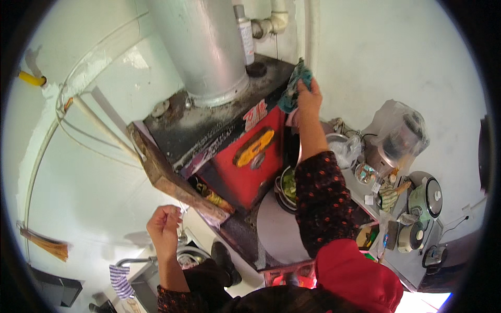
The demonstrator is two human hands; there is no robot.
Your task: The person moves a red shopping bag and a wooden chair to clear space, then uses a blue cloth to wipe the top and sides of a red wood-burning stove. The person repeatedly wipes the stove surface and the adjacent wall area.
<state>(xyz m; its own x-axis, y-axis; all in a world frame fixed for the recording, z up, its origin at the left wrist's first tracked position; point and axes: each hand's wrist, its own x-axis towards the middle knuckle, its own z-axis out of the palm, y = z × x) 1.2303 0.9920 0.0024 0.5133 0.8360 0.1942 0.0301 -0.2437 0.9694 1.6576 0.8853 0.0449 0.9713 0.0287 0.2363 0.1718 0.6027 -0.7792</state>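
Observation:
My right hand (310, 98) holds a crumpled teal cloth (291, 92) at the right corner of a black, stained stove top (164, 137). A thick silver flue pipe (199, 51) rises from that top, and a spray can (246, 37) stands behind it. Below is the stove's red front panel (258, 172) with a yellow plate and a round knob. My left hand (164, 227) hangs in the air at the lower left, its fingers curled; whether they touch anything is unclear. A pot with green food (289, 186) sits partly hidden beside my right sleeve.
A wooden board (172, 184) runs along the stove's left side. On the right counter are a plastic-covered appliance (403, 137), a green rice cooker (426, 199), a smaller cooker (410, 236) and a bowl with a plastic bag (342, 150). A sink (146, 285) lies lower left.

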